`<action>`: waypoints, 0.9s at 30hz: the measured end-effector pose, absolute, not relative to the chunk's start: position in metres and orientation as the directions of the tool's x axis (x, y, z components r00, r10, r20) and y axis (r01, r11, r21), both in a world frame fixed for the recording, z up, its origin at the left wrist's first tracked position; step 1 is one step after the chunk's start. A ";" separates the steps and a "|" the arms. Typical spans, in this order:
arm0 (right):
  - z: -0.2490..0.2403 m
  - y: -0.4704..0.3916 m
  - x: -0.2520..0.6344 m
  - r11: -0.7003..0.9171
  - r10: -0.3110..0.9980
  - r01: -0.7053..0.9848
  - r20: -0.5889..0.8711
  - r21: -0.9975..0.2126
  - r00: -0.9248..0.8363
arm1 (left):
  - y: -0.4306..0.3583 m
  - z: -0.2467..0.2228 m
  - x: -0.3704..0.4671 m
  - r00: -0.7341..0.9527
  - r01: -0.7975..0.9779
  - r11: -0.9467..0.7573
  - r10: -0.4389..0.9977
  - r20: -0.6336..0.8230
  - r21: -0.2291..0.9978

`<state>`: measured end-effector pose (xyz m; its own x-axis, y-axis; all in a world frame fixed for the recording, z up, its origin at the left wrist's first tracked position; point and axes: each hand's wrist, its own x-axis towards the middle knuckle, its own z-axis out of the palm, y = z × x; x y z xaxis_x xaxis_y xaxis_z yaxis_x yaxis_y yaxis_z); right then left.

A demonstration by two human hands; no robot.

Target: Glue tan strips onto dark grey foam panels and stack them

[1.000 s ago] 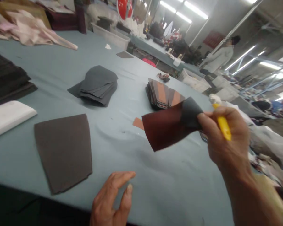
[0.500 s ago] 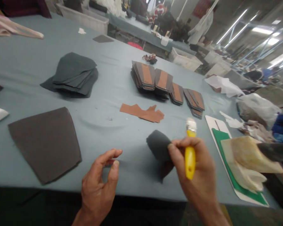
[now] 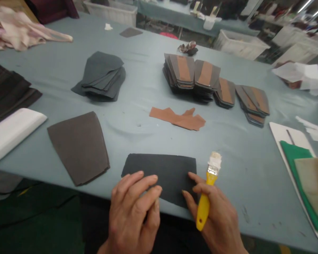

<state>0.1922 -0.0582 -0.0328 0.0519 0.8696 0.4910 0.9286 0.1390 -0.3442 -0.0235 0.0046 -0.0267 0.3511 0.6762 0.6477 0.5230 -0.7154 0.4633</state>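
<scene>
A dark flat panel [image 3: 164, 173], leather or fabric, lies at the table's front edge before me. My left hand [image 3: 136, 211] is over its left part, fingers stretched out and holding nothing. My right hand [image 3: 214, 208] holds a yellow-handled paintbrush [image 3: 203, 208] with white-coated bristles pointing away from me. The thumb and index finger of that hand rest at the panel's right end. Left of the panel lies a stack of brown-grey panels [image 3: 79, 148]. Beyond it, an irregular brown scrap [image 3: 178, 118] lies flat.
Stacks of grey pieces with brown strips [image 3: 184, 70] stand farther back. A dark pile [image 3: 103, 76] sits at the back left. At the left edge is a white block [image 3: 16, 132]. A white board [image 3: 278, 134] with green sheet lies at the right.
The dark panel, curled up in my right hand before, now lies flat on the table. My left hand has moved right, over it. The view has turned left and down.
</scene>
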 end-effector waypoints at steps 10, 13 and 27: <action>-0.043 -0.048 0.204 0.162 0.871 0.940 0.492 -0.300 0.007 | -0.002 -0.040 -0.015 0.524 0.624 -0.670 0.741 0.421 0.403; -0.043 -0.044 0.207 0.180 0.866 0.937 0.499 -0.300 -0.007 | -0.001 -0.037 -0.009 0.494 0.643 -0.645 0.761 0.420 0.412; -0.040 -0.042 0.207 0.178 0.842 0.936 0.540 -0.303 0.015 | 0.001 -0.034 -0.004 0.457 0.640 -0.604 0.796 0.396 0.476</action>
<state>0.2073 -0.0420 -0.0397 0.0151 0.8415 0.5400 0.9364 0.1776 -0.3028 -0.0039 0.0013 -0.0343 0.4571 0.7963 0.3962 0.6396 -0.6038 0.4757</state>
